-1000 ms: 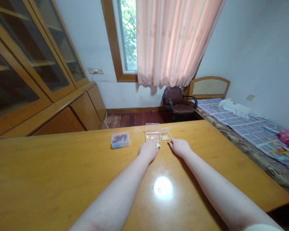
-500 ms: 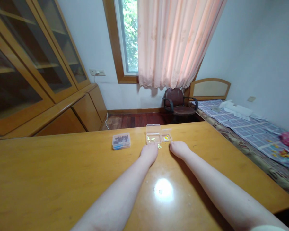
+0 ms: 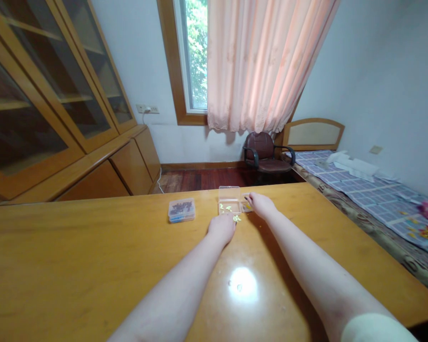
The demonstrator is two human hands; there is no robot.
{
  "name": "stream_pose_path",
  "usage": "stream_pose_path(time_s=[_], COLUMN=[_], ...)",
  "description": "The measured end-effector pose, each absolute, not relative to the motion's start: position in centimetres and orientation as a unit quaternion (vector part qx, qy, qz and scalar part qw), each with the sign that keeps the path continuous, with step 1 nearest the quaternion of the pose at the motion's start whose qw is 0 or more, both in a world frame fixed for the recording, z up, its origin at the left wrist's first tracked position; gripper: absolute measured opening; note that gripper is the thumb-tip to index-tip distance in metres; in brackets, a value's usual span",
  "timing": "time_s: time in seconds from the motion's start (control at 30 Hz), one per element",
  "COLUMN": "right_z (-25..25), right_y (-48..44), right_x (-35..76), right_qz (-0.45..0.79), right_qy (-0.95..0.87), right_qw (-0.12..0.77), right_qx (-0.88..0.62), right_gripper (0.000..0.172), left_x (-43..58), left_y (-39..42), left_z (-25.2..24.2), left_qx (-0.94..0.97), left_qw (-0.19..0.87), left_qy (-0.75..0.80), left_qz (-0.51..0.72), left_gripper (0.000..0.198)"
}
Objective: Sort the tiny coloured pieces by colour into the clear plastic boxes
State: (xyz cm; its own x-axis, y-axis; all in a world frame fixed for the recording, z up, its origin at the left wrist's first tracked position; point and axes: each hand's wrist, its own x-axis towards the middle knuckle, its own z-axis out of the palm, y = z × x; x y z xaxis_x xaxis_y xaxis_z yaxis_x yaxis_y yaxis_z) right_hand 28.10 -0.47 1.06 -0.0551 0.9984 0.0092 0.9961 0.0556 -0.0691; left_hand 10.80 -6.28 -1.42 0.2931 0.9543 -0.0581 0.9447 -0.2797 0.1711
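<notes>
Your right hand (image 3: pixel 262 205) has advanced to open clear box (image 3: pixel 234 203), table's 12 o'clock; grip unreadable. Left hand (image 3: pixel 221 228) rests curled by loose yellow bits (image 3: pixel 237 218). Pinch lightly, one bit at a time.

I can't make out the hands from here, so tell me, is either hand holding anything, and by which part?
Cannot tell: both hands are small in view. The right hand reaches the open clear box; the left hand rests beside yellow bits.

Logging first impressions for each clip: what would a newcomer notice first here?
Two bare forearms stretch across a glossy wooden table. The right hand reaches an open clear box of small yellow pieces, and the left hand rests just short of it. A pink curtain hangs behind.
</notes>
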Motion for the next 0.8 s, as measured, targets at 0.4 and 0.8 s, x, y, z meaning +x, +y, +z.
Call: stream_pose_path(time_s=[0.4,0.8], right_z=[0.0,-2.2], right_y=[-6.4,-9.2], right_x=[30.9,30.3], right_qz=[0.021,-0.037], right_qy=[-0.739,-0.754], right_qw=[-0.041,-0.067], right_qx=[-0.672,-0.653], right_gripper=[0.046,0.031], left_x=[10.8,10.5], left_y=[-5.5,-3.7], left_z=[-2.3,-1.4], left_qx=[0.817,0.776], left_qw=[0.086,0.035], left_qy=[0.569,0.619], left_qz=[0.025,0.116], left_gripper=[0.028,0.031])
